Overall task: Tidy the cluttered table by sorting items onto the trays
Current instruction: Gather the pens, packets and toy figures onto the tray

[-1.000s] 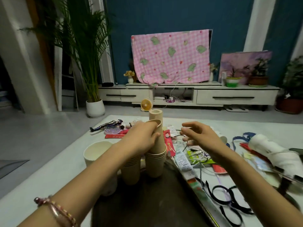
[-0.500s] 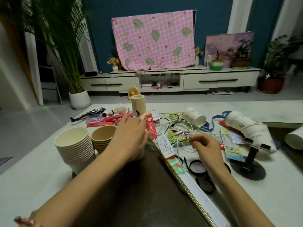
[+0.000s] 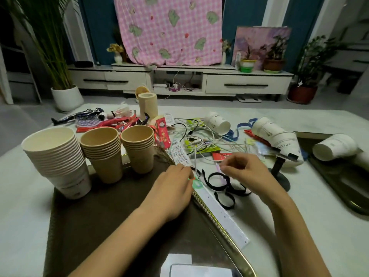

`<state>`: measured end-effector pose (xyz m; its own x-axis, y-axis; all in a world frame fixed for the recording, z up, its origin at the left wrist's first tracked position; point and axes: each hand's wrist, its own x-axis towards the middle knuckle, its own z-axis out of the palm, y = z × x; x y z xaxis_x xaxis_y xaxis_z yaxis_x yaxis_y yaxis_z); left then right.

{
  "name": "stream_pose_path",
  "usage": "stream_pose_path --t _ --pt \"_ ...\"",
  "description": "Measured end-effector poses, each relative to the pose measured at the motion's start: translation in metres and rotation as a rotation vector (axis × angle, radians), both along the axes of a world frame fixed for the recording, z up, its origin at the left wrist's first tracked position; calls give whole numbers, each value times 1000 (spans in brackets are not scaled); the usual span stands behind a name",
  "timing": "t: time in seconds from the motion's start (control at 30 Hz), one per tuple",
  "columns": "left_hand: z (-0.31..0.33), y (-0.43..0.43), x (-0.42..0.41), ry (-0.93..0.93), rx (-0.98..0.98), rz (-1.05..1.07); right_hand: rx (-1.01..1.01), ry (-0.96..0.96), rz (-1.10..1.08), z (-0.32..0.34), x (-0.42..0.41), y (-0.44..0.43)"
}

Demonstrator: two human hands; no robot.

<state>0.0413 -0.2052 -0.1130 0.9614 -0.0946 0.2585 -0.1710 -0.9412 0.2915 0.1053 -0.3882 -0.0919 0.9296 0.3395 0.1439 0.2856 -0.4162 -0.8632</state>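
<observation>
Paper cups (image 3: 101, 148) stand nested in three stacks along the far edge of the dark tray (image 3: 111, 216), like kept with like. Clutter waiting to be sorted covers the surface (image 3: 299, 226) to the right. The left hand (image 3: 173, 192) reaches across the tray's rim onto a long white strip (image 3: 221, 212); whether it grips, I cannot tell. The right hand (image 3: 247, 170) pinches a thin pale cord (image 3: 218, 168) above black straps (image 3: 217, 181), probably to free it from the tangle.

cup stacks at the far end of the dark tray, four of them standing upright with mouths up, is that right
Not quite. The head view shows three stacks, not four: a white stack, a middle brown stack and a right brown stack. They do stand upright, mouths up, at the far end of the dark tray.
</observation>
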Motion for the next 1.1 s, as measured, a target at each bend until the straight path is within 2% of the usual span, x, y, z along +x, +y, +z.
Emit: stream_pose_path --t 0.17,0.3,0.37,0.47,0.57,0.7,0.77,0.83,0.97,1.1 --pt "-6 6 1 4 14 -48 -515 -62 -42 -31 -59 4" --pt "-8 7 0 8 8 -58 -789 -28 -81 -26 -63 11" --pt "-10 10 0 24 30 -74 -844 36 -76 -23 -60 12" --pt "-10 14 0 35 59 -92 -783 22 -67 -18 -60 15" --pt "-9 16 -3 41 25 -126 -616 -68 -139 -13 -69 3" --pt "-6 24 -27 -74 -249 -96 -326 -225 -201 7 -90 -20" --pt "-8 31 -49 -136 -353 -33 -162 -188 -135 14 -101 -18" --pt "-10 38 -72 -159 -393 12 -126 -93 -36 9 -110 -5" --pt "-7 33 -95 -104 -301 -45 -317 -106 111 -12 -126 27" --pt "-12 20 -92 122 -30 -56 -305 -220 -46 -10 -98 27"
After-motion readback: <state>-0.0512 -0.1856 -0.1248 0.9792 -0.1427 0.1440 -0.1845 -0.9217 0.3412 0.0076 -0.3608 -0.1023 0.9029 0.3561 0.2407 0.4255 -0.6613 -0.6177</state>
